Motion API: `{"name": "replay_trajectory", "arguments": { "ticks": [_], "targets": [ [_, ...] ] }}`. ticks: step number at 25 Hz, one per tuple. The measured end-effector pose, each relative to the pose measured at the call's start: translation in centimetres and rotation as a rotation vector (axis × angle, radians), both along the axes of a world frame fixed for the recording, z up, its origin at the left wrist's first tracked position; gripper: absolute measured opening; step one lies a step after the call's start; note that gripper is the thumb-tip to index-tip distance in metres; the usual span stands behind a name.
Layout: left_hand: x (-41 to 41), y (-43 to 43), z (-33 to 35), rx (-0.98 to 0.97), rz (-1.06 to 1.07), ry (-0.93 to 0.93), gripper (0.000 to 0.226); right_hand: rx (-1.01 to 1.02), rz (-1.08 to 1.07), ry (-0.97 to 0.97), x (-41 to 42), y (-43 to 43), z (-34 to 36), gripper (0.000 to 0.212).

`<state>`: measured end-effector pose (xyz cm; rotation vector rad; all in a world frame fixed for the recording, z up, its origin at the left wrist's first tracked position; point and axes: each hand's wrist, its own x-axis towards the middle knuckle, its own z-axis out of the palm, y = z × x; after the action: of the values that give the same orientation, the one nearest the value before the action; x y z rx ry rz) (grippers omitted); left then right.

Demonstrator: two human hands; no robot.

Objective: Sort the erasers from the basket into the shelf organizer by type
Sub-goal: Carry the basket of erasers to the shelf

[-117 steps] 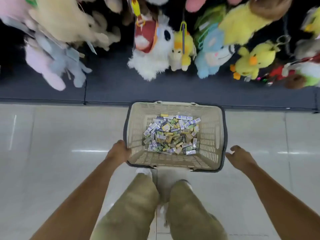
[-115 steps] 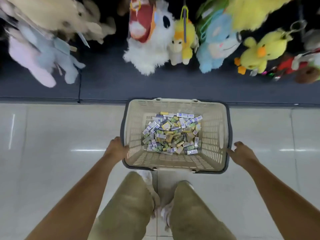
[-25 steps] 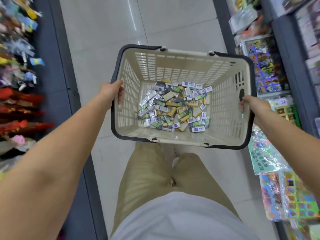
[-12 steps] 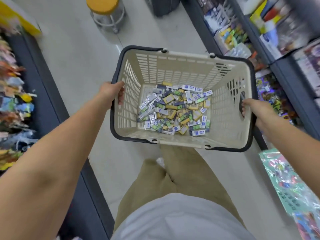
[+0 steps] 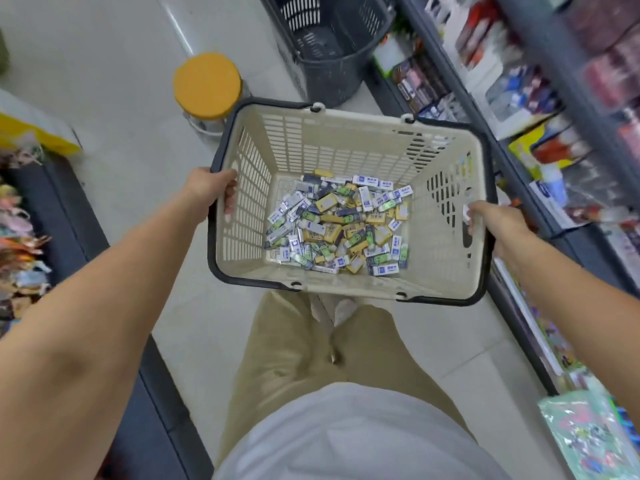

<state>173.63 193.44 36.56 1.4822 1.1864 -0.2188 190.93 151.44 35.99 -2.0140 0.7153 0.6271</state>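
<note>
I carry a beige plastic basket with a dark rim in front of my body, above the aisle floor. On its bottom lies a heap of small wrapped erasers in white-blue, yellow and green sleeves. My left hand grips the basket's left rim, fingers curled over the edge. On the opposite side my right hand grips the right rim, fingertips inside the wall. No shelf organizer can be made out.
A stool with a round yellow seat and a dark grey basket stand on the floor ahead. Shelves of packaged goods run along the right. A low dark shelf base with hanging toys lines the left.
I lifted the basket off the floor by the plush toys and turned into the aisle. Over the last second I moved forward; the stool and dark basket came closer.
</note>
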Motion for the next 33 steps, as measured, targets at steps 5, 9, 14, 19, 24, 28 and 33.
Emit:
{"name": "replay_trajectory", "arguments": {
  "ticks": [5, 9, 14, 19, 24, 28, 33],
  "targets": [
    [12.1, 10.7, -1.7, -0.007, -0.069, 0.015, 0.028, -0.003, -0.140, 0.020, 7.2, 9.5, -2.0, 0.013],
    [22.3, 18.3, -1.2, 0.029, -0.204, 0.026, 0.026, 0.020, -0.244, 0.052, 11.4, 15.2, -2.5, 0.011],
    [35.5, 23.9, -1.0, 0.049, -0.329, 0.035, 0.024, 0.023, -0.347, 0.077, 19.2, 20.4, -3.5, 0.021],
    [47.7, 27.3, -1.9, 0.056, -0.383, 0.047, 0.031, 0.030, -0.483, 0.115, 26.5, 24.3, -4.7, 0.013],
    [58.7, 29.3, -1.3, 0.079, -0.483, 0.034, 0.032, 0.081, -0.657, 0.098, 31.4, 26.9, -4.1, 0.020],
    [66.3, 30.1, -1.6, 0.063, -0.596, 0.049, 0.035, 0.103, -0.768, 0.120, 34.4, 28.9, -4.4, 0.022],
    [74.4, 32.2, -2.8, 0.004, -0.718, 0.092, 0.032, 0.048, -0.922, 0.125, 36.5, 33.7, -5.4, 0.019]
  ]
}}
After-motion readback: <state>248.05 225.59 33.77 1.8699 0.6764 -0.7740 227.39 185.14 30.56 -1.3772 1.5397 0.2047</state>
